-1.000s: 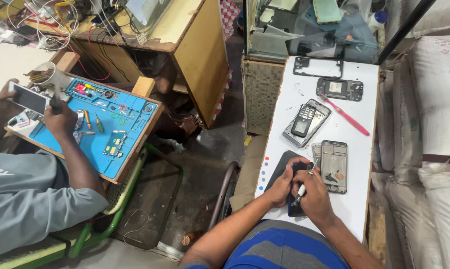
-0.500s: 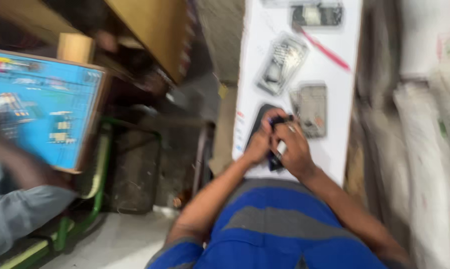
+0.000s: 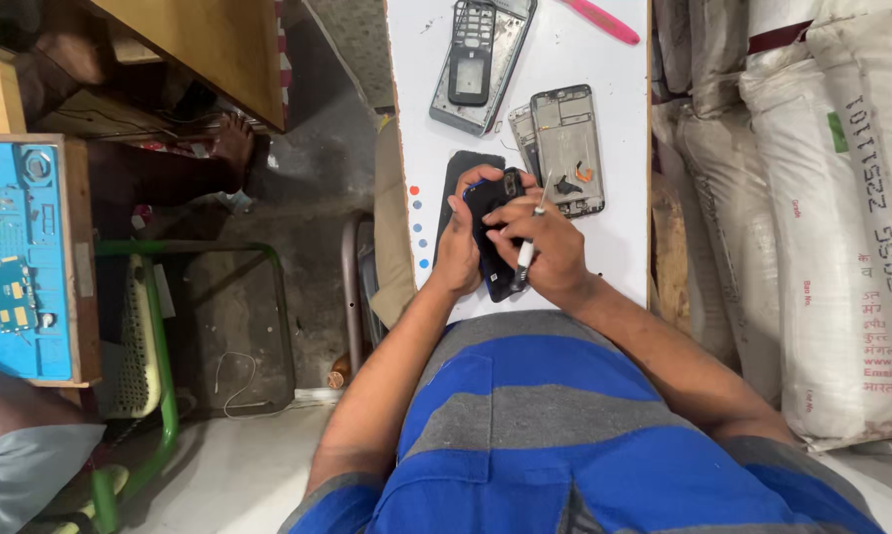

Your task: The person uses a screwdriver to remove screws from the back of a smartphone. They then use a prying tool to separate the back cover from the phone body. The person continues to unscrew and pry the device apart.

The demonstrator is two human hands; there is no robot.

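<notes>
The left hand (image 3: 458, 249) grasps a dark phone (image 3: 495, 237), fingers wrapped over its left edge and top. The phone is held just above the near end of the white board (image 3: 624, 237), its long axis running away from the body, tilted slightly left at the top. The right hand (image 3: 554, 252) pinches a thin white-handled screwdriver (image 3: 527, 242); the shaft lies roughly parallel to the phone's long axis, tip toward the phone's upper right corner. The right hand is nearer that corner; the left hand steadies the opposite side. A flat black panel (image 3: 456, 178) lies under the hands. Just beyond, an open phone frame (image 3: 567, 148) lies flat; farther off lie a keypad shell (image 3: 477, 59) and a pink tool (image 3: 604, 22).
</notes>
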